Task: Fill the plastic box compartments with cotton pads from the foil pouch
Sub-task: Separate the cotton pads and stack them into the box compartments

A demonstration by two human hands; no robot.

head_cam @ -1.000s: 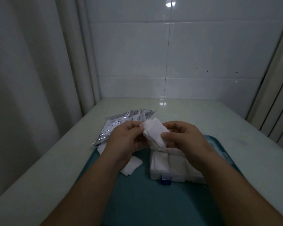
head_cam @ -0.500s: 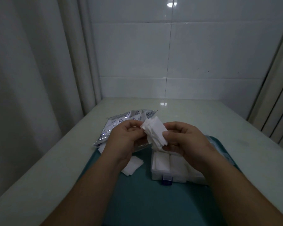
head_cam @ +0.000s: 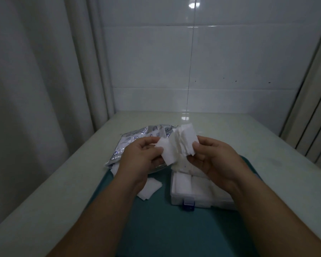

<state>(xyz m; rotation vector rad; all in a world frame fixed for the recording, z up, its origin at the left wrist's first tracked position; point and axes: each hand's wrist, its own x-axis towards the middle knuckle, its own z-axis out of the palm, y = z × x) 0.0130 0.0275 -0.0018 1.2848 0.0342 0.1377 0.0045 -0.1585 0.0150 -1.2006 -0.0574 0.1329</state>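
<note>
My right hand pinches a stack of white cotton pads held upright above the plastic box. My left hand grips a single cotton pad pulled a little to the left of the stack. The clear plastic box with a blue latch sits open below my right hand, its visible compartments holding white pads; my right wrist hides its right part. The silver foil pouch lies behind my left hand.
A teal tray carries the box. A loose cotton pad lies on the tray under my left wrist. The pale table runs to a tiled wall, with a curtain on the left.
The stack has risen slightly, and my left hand has drawn one pad away from it toward the left.
</note>
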